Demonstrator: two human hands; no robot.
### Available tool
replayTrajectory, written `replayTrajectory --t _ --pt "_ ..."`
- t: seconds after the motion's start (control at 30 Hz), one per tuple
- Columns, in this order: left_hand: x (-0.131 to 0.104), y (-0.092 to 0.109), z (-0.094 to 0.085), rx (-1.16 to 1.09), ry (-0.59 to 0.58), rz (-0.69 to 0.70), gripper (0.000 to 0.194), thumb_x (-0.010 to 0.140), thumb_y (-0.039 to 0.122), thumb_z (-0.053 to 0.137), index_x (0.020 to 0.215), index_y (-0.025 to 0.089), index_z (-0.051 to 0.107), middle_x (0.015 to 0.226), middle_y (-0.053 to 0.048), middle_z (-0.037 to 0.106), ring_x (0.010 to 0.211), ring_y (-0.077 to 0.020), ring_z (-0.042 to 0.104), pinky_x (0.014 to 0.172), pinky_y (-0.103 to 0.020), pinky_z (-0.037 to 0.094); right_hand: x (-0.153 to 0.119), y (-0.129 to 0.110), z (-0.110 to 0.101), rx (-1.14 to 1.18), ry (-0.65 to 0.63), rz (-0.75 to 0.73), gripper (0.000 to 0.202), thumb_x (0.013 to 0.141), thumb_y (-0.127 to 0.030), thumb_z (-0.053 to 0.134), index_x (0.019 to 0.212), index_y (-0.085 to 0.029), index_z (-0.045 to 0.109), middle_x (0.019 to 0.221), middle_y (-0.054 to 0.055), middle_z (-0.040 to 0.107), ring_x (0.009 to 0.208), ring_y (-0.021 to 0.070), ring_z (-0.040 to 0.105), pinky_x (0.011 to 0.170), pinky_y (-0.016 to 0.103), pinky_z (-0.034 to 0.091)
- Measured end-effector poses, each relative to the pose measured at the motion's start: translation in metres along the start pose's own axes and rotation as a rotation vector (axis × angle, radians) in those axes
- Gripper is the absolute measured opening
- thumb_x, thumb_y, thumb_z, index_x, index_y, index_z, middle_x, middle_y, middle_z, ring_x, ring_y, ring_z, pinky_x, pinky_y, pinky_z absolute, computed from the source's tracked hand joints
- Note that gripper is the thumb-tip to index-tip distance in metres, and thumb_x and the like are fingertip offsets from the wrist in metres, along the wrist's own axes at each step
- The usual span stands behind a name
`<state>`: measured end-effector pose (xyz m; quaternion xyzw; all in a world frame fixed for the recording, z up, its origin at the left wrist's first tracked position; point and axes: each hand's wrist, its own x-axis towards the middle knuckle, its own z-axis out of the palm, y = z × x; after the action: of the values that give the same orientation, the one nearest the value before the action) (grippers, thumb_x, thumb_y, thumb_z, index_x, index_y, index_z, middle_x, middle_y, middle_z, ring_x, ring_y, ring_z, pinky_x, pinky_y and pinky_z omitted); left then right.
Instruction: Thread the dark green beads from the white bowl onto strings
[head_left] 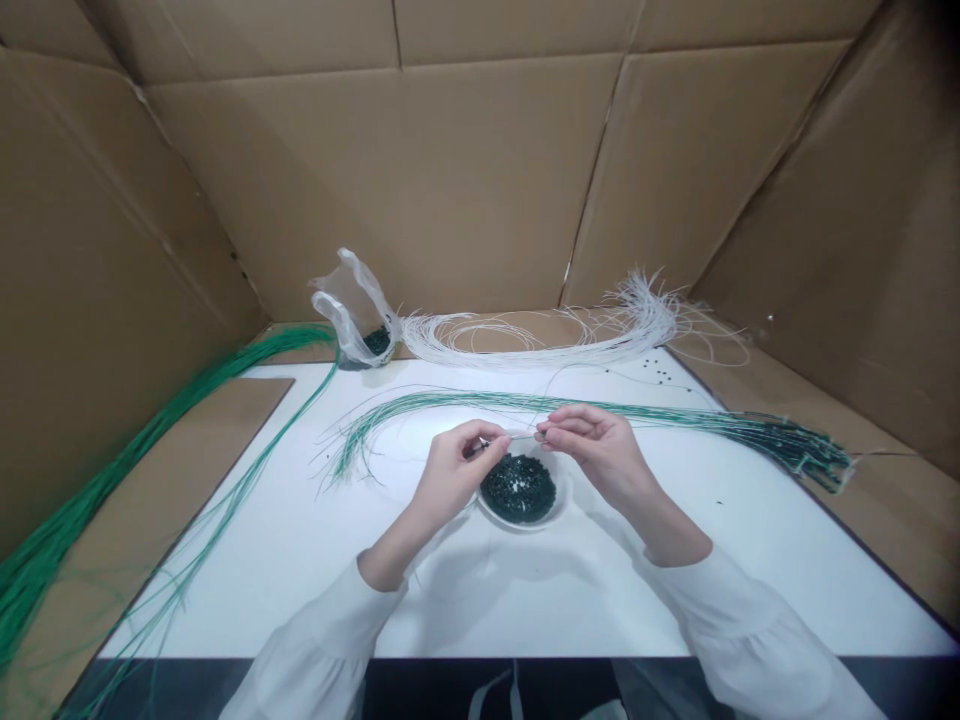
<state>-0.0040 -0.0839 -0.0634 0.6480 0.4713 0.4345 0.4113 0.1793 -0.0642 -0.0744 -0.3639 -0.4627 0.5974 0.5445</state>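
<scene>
Above a white bowl [565, 497] of small dark green beads [517, 487], both hands meet with fingertips pinched. My left hand [461, 462] grips one end of a thin, pale, straight piece [523, 436]; whether it is a needle or a stiff strand I cannot tell. Something small and dark shows by the left fingers. My right hand [600, 450] pinches the other end, where a tiny dark spot, perhaps a bead, sits at the fingertips. Just behind the hands, a bundle of green strands [480, 399] runs across the white table, its right end [802, 445] thick with dark beads.
A clear plastic bag [352, 320] with dark beads stands at the back left. Beside it lies a looped bundle of white strands [525, 350]. Long green strands [150, 450] hang over the left side. Loose beads [658, 372] dot the back right. Cardboard walls [450, 180] enclose the table.
</scene>
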Motion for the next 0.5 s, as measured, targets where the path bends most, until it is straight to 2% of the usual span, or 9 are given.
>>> replayTrajectory --t 0.5 --pt "-0.0003 0.0013 0.0004 0.036 0.086 0.049 0.020 0.078 0.032 0.052 0.078 0.013 0.060 0.074 -0.003 0.060 0.062 -0.0102 0.046 0.058 -0.021 0.036 -0.0013 0.0031 0.0008 -0.078 0.049 -0.041 0.027 0.053 -0.019 0.079 0.075 -0.017 0.063 0.073 0.004 0.069 0.075 0.0201 0.065 0.070 0.030 0.053"
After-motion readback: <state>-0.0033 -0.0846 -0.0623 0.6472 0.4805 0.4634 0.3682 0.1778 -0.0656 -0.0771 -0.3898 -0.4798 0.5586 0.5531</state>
